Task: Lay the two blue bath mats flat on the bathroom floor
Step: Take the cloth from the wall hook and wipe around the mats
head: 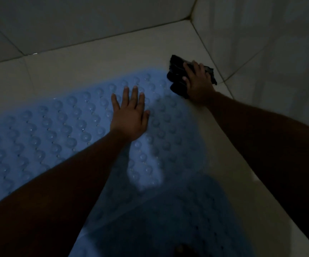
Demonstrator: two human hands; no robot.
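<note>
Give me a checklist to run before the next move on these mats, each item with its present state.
1. The left hand lies flat on the blue bath mat: ok.
2. The mat's far end lies flat on the tiled floor: ok.
3. The mat's near end is flat: cannot tell, it is in deep shadow.
4. The second blue mat is laid: cannot tell, only one shows clearly.
5. The right hand is free: not ok, it is on a dark cloth.
</note>
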